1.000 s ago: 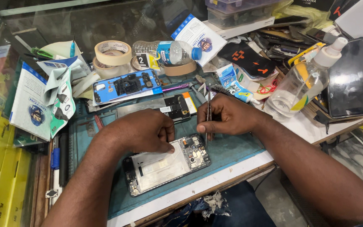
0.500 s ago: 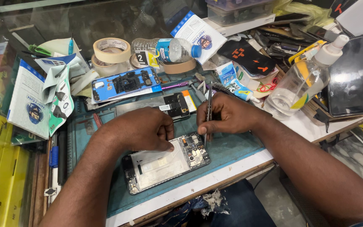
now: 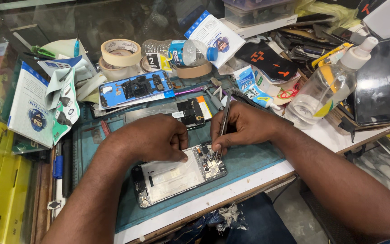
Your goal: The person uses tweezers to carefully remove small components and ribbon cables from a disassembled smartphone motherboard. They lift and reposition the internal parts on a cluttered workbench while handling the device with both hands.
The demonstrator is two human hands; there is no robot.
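Your left hand (image 3: pixel 152 138) still presses the opened grey phone (image 3: pixel 177 174) down; your right hand (image 3: pixel 240 126) keeps gripping slim metal tweezers (image 3: pixel 224 119), tips unmoved at its board.

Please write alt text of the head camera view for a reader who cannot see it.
A person's left hand presses on an opened phone lying on a teal mat, while the right hand holds tweezers tip-down onto its circuit board. Tape rolls and a spray bottle lie behind.

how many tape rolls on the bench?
3 visible. Cream masking tape roll stacked on a second roll; brown tape roll under the water bottle. More may be hidden in the clutter.
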